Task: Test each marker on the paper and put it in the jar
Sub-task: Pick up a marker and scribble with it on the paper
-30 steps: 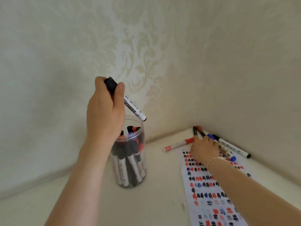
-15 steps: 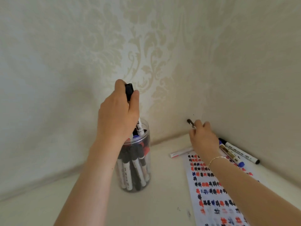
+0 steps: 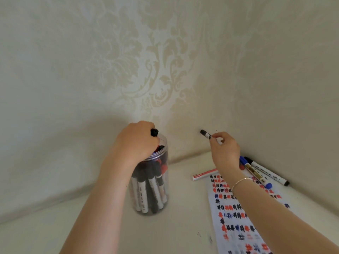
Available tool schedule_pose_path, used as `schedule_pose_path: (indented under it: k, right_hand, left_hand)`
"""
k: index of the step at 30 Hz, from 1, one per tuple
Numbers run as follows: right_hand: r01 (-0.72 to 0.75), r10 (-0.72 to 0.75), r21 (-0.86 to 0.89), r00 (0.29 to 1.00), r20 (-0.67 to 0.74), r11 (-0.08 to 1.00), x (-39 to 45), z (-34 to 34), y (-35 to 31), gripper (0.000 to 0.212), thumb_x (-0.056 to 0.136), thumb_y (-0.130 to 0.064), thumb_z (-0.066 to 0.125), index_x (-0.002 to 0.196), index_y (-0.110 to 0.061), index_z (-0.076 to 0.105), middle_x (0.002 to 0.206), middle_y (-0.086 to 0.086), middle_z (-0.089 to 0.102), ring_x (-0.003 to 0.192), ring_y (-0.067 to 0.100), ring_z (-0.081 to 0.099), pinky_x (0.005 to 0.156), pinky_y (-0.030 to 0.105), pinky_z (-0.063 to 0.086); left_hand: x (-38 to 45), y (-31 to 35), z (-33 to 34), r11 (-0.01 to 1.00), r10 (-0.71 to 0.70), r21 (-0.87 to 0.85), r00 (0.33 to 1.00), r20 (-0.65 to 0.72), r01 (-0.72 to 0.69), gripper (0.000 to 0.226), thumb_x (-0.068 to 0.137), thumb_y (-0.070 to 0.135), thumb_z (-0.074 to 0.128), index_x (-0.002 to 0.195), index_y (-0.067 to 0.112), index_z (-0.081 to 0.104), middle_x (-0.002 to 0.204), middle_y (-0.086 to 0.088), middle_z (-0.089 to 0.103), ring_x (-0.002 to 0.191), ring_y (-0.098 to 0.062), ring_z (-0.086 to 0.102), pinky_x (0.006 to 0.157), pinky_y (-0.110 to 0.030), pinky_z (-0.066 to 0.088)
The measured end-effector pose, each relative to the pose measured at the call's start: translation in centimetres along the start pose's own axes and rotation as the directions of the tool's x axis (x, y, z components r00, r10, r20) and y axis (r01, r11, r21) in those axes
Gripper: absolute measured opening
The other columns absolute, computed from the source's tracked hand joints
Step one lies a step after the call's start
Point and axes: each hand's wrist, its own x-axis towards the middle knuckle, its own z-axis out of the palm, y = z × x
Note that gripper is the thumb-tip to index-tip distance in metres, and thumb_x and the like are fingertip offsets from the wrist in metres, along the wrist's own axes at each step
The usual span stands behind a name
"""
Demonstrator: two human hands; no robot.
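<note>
Lowered since a second ago: our left hand (image 3: pixel 136 142) has sunk the black-capped marker (image 3: pixel 154 132) into the jar (image 3: pixel 152 182) mouth, fingers clenched on it. Release only once upright. Right hand (image 3: pixel 224 150) pinches the next marker (image 3: pixel 205 134) above the paper (image 3: pixel 236 213).

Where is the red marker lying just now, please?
The red marker lies on the table right of the jar, at the paper's top edge, partly hidden behind the right hand.

Pale damask wallpaper (image 3: pixel 156 70) behind; cream table (image 3: pixel 179 226); thin bracelet (image 3: pixel 240 181).
</note>
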Motion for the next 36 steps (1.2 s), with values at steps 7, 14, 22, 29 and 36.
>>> schedule_pose_path:
  k: [7,14,22,29,36]
  right_hand:
    - [-0.073,0.073,0.201,0.997,0.012,0.977,-2.0,0.5,-2.5,0.003,0.090,-0.019,0.054,0.092,-0.017,0.056,0.068,0.000,0.046,0.053,0.019,0.045,0.056,0.039,0.047]
    - [-0.121,0.117,0.310,0.993,0.032,0.943,-3.4,1.3,-3.1,0.007,0.088,-0.019,0.054,0.081,-0.021,0.056,0.076,0.012,0.055,0.062,0.025,0.050,0.057,0.034,0.042]
    - [-0.115,0.098,0.319,0.993,0.068,0.941,-4.9,1.3,-3.6,0.006,0.088,-0.018,0.055,0.083,-0.019,0.056,0.076,0.010,0.057,0.059,0.023,0.049,0.056,0.034,0.044]
    - [-0.170,0.141,0.380,0.985,0.103,0.909,-5.5,0.4,-4.3,0.007,0.087,-0.013,0.056,0.084,-0.014,0.062,0.070,0.006,0.054,0.046,0.015,0.048,0.051,0.028,0.044]
    - [-0.152,0.138,0.668,0.988,0.074,0.728,-5.6,-1.9,-5.8,0.013,0.082,-0.001,0.060,0.068,-0.003,0.062,0.049,0.003,0.044,0.040,0.016,0.037,0.040,0.022,0.032]
  left_hand:
    - [0.2,0.3,-1.3,1.000,-0.005,-0.010,0.993,0.118,0.006,0.017,0.083,0.033,0.065,0.089,0.020,0.056,0.088,-0.001,0.068,0.085,-0.021,0.064,0.071,-0.034,0.050]
    - [0.3,0.1,-1.1,0.986,-0.008,-0.163,0.991,0.135,0.030,0.022,0.091,0.035,0.056,0.082,0.019,0.067,0.083,-0.004,0.071,0.077,-0.021,0.070,0.079,-0.036,0.054]
    - [0.6,0.2,0.0,0.977,-0.123,0.185,0.987,0.100,0.103,0.024,0.085,0.014,0.055,0.108,0.015,0.062,0.112,-0.009,0.063,0.103,-0.031,0.058,0.086,-0.036,0.049]
    - [-0.4,1.5,-0.2,0.983,-0.129,0.116,0.984,-0.126,0.144,0.020,0.090,0.015,0.050,0.107,0.017,0.061,0.107,-0.006,0.062,0.092,-0.028,0.058,0.072,-0.032,0.040]
    - [-0.5,4.6,1.7,0.894,0.413,0.194,0.911,-0.006,-0.404,0.051,0.094,0.018,0.053,0.143,0.026,0.039,0.151,0.003,0.035,0.141,-0.016,0.028,0.116,-0.034,0.014]
